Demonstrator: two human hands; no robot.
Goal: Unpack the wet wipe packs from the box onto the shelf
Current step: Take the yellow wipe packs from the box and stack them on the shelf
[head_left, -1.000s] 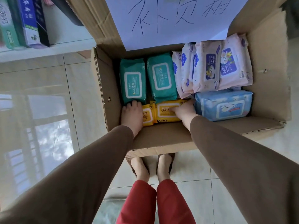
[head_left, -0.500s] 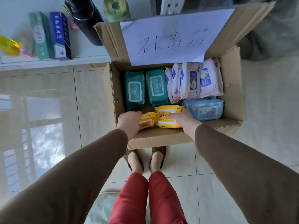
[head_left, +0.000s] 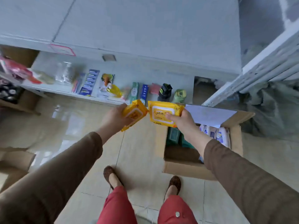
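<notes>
Both yellow packs now out of box: L hand clamps one pack, R hand the other, raised twd shelf just beyond; placing comes next

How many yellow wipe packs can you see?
2. One yellow pack is in the left hand, the other yellow pack in the right hand, both held up between the box and the shelf. More may be hidden in the box.

Glossy beige floor tiles reflect window light at 9 o'clock; a pale grey wall fills 12 o'clock, white metal racking at 2 o'clock.
</notes>
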